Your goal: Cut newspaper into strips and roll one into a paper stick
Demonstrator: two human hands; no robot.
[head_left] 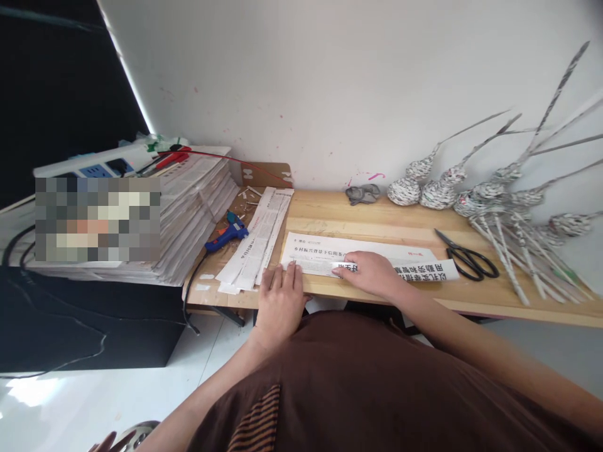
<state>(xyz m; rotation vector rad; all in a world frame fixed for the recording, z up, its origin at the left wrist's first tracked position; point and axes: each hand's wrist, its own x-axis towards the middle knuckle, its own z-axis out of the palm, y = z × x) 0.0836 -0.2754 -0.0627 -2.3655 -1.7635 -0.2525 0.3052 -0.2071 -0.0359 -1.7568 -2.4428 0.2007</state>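
A newspaper strip (358, 248) lies lengthwise along the table's front, its near edge turned over so large upside-down characters show towards the right. My left hand (281, 302) rests at the strip's left end, fingers stretched flat and pressing down. Further right, my right hand (373, 274) has the turned-over edge between thumb and fingers. Black-handled scissors (468, 257) lie just beyond the strip's right end. Left of my left hand is a pile of cut newspaper strips (257, 238), with a blue glue gun (228, 232) beside it.
A tall newspaper stack (188, 220) stands at left with a power strip (98, 162) on top. Several woven paper gourds (404, 188) line the wall, with rolled paper sticks (532, 263) at right. A grey cloth (362, 194) lies at the back of the wooden table (325, 213).
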